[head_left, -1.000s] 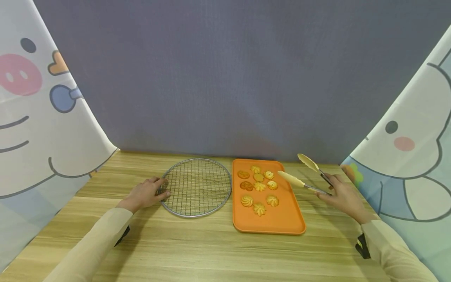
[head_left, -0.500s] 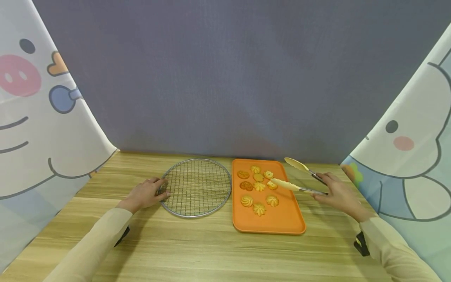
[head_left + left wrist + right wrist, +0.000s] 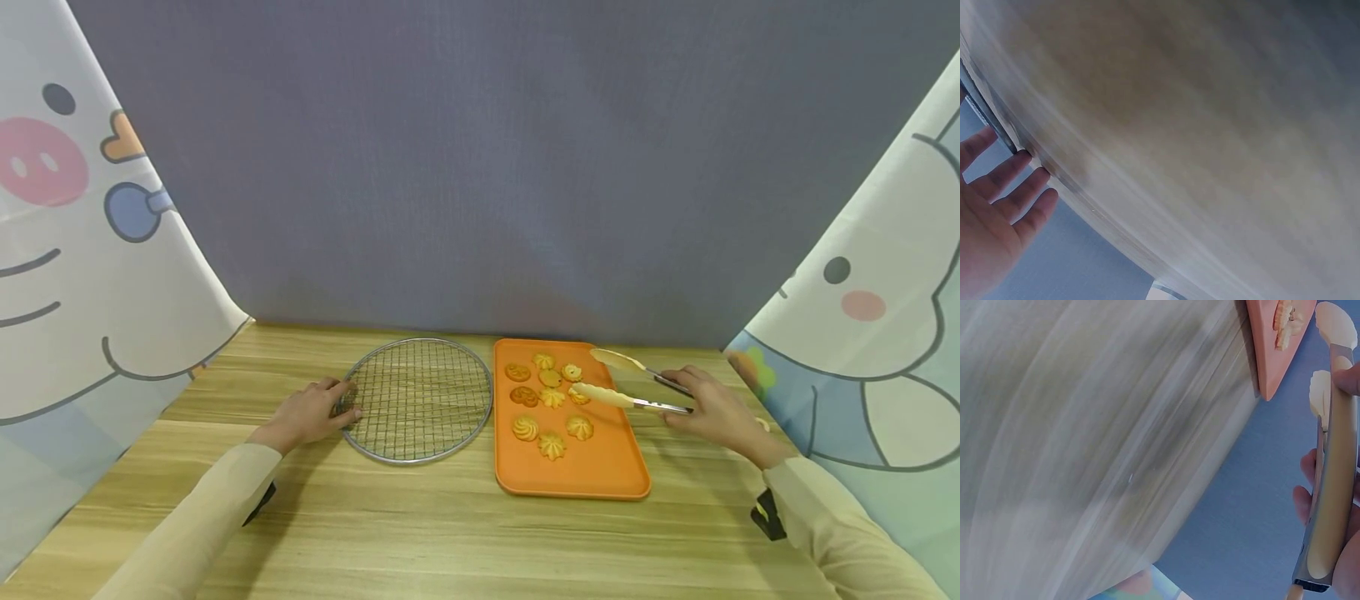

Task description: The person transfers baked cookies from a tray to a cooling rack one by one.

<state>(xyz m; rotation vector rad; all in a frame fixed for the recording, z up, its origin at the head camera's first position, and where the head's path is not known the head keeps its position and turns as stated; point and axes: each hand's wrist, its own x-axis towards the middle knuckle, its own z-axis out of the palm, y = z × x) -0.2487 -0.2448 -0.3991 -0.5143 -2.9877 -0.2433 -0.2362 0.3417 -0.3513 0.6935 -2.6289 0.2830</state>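
My left hand [image 3: 309, 412] rests at the left edge of a round wire cooling rack [image 3: 411, 461], its thumb and fingertips at the metal rim. In the left wrist view its fingers [image 3: 1025, 197] look fairly straight. My right hand [image 3: 720, 414] holds metal tongs [image 3: 606, 396] with cream scalloped tips, thumb on one arm and fingers on the other. The tongs are spread apart over the right side of an orange tray [image 3: 573, 481]. Their lower tip overlaps a ring-shaped cookie [image 3: 578, 399] in the head view. Several other cookies lie on the tray, among them a swirl cookie [image 3: 526, 428].
Rack and tray stand side by side on a wooden table [image 3: 390, 533]. A grey-blue cloth backdrop [image 3: 480, 167] rises behind them. Printed cartoon panels flank the table, a pig panel [image 3: 112, 250] on the left and a white character panel [image 3: 885, 333] on the right.
My right hand has moved the tongs leftward over the tray, and the upper tip has come down toward the tray's right edge. My left hand and the rack have stayed put.
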